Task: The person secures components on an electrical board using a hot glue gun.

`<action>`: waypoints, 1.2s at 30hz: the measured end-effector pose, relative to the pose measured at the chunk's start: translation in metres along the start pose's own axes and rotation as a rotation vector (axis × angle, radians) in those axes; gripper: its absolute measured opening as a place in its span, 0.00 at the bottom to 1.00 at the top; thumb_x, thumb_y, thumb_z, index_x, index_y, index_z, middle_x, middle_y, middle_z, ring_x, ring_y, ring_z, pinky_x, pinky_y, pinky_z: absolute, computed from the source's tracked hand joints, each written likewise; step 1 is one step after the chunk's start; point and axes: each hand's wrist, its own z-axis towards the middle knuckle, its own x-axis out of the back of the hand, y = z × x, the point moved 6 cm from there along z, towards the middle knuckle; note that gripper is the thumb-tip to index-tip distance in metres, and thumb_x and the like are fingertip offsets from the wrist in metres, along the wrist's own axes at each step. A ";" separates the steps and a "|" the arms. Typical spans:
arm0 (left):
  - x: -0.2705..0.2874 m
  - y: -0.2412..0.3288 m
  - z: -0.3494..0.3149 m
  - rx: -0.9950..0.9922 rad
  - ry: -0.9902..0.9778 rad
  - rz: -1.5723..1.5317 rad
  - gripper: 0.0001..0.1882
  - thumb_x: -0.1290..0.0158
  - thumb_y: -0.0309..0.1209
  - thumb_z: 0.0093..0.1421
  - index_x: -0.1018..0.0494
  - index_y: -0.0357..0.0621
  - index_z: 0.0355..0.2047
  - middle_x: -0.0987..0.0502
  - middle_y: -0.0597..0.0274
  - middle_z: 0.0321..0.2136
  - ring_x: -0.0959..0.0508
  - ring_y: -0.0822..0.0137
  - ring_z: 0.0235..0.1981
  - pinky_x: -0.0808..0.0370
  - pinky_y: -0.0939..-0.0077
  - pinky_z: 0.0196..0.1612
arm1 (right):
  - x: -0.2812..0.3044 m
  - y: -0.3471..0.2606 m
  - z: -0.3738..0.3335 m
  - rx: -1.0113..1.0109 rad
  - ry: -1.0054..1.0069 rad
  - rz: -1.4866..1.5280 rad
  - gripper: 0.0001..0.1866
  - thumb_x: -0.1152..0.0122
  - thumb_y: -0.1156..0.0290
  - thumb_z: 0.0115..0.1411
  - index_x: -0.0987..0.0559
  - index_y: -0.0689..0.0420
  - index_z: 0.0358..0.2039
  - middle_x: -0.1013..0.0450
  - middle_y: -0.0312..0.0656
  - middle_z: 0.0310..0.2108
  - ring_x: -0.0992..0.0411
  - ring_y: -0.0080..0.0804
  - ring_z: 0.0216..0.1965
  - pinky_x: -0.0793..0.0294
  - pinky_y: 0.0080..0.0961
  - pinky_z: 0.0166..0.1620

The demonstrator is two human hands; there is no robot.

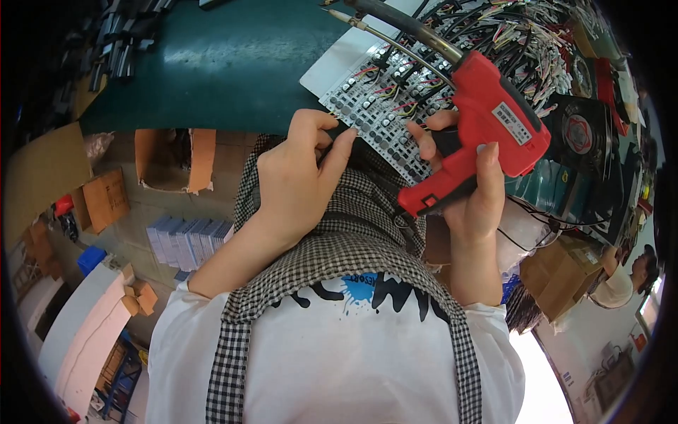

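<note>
My right hand [470, 191] grips a red soldering gun [494, 106] by its handle, its long metal tip reaching up and left over the work. Below it lies a white panel of circuit boards [381, 124], dotted with small round parts and short red, yellow and black wires. At the panel's near left edge is my left hand [300, 166], thumb and forefinger drawn toward each other by the corner. Whatever sits between those fingertips, if anything, is too small to make out.
A green-topped table [219, 63] spreads left of the panel. Bundles of cut wires [522, 42] pile up at the back right, near a black round-faced device [583, 131]. Black parts [123, 42] lie far left. Cardboard boxes [169, 159] stand below the table edge; a person [621, 283] is at far right.
</note>
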 end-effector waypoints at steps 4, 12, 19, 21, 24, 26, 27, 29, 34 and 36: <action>0.010 -0.003 0.002 -0.199 0.073 0.081 0.10 0.42 0.30 0.50 0.30 0.41 0.29 0.30 0.62 0.16 0.29 0.69 0.14 0.34 0.81 0.17 | 0.001 -0.001 0.000 0.011 -0.014 -0.011 0.28 0.55 0.52 0.59 0.37 0.68 0.46 0.33 0.48 0.39 0.33 0.31 0.32 0.43 0.48 0.56; 0.008 0.012 0.001 -0.508 -0.050 0.327 0.13 0.40 0.30 0.40 0.30 0.42 0.26 0.32 0.65 0.22 0.30 0.66 0.24 0.32 0.77 0.24 | 0.000 -0.001 -0.001 0.017 0.002 -0.014 0.28 0.56 0.53 0.60 0.39 0.67 0.48 0.33 0.48 0.39 0.34 0.32 0.32 0.44 0.50 0.56; 0.005 0.017 -0.002 -0.511 -0.036 0.481 0.12 0.41 0.29 0.38 0.31 0.43 0.23 0.32 0.63 0.29 0.31 0.61 0.35 0.34 0.66 0.39 | 0.000 -0.001 -0.002 0.007 0.033 -0.008 0.28 0.55 0.54 0.60 0.39 0.67 0.48 0.33 0.48 0.39 0.34 0.32 0.32 0.44 0.50 0.56; 0.006 0.018 -0.003 -0.537 0.052 0.479 0.12 0.41 0.29 0.38 0.31 0.42 0.22 0.32 0.60 0.35 0.32 0.57 0.42 0.36 0.63 0.45 | 0.000 -0.001 -0.002 0.003 0.030 -0.017 0.28 0.55 0.53 0.60 0.39 0.67 0.48 0.33 0.48 0.38 0.34 0.32 0.32 0.43 0.50 0.56; 0.006 0.016 0.002 -0.557 -0.007 0.411 0.11 0.41 0.27 0.39 0.32 0.40 0.22 0.33 0.55 0.41 0.34 0.52 0.47 0.37 0.59 0.48 | 0.000 -0.001 -0.002 0.014 0.010 -0.029 0.28 0.54 0.53 0.60 0.39 0.67 0.47 0.33 0.47 0.38 0.34 0.32 0.32 0.43 0.50 0.56; 0.006 0.012 0.004 -0.502 -0.053 0.305 0.10 0.41 0.25 0.40 0.32 0.38 0.21 0.33 0.52 0.43 0.34 0.52 0.49 0.37 0.61 0.48 | 0.000 -0.001 -0.002 0.011 0.015 -0.025 0.28 0.54 0.53 0.59 0.38 0.67 0.47 0.33 0.47 0.38 0.34 0.32 0.32 0.43 0.50 0.56; 0.005 0.009 0.005 -0.445 -0.098 0.199 0.09 0.42 0.22 0.41 0.33 0.37 0.19 0.34 0.50 0.46 0.35 0.51 0.50 0.37 0.63 0.48 | 0.000 -0.001 -0.002 0.008 0.019 -0.020 0.28 0.54 0.53 0.59 0.38 0.67 0.47 0.33 0.47 0.38 0.34 0.32 0.32 0.43 0.50 0.56; 0.004 0.009 0.003 -0.398 -0.105 0.183 0.09 0.42 0.22 0.42 0.33 0.37 0.19 0.34 0.49 0.47 0.34 0.51 0.50 0.37 0.63 0.48 | 0.000 -0.001 -0.001 0.009 0.017 -0.022 0.28 0.54 0.53 0.59 0.38 0.67 0.47 0.33 0.48 0.38 0.34 0.32 0.32 0.43 0.50 0.56; 0.004 0.014 0.002 -0.365 -0.086 0.233 0.09 0.43 0.26 0.42 0.33 0.38 0.17 0.34 0.49 0.45 0.34 0.51 0.48 0.37 0.59 0.48 | -0.001 0.000 -0.001 0.012 0.012 -0.010 0.29 0.54 0.52 0.59 0.38 0.68 0.47 0.33 0.47 0.38 0.34 0.32 0.32 0.43 0.49 0.56; 0.004 0.014 0.003 -0.343 -0.062 0.205 0.09 0.43 0.26 0.42 0.34 0.39 0.15 0.33 0.49 0.45 0.33 0.52 0.47 0.36 0.62 0.46 | 0.000 -0.001 -0.001 0.017 0.006 -0.008 0.29 0.54 0.52 0.59 0.39 0.67 0.48 0.33 0.47 0.38 0.34 0.32 0.32 0.44 0.50 0.56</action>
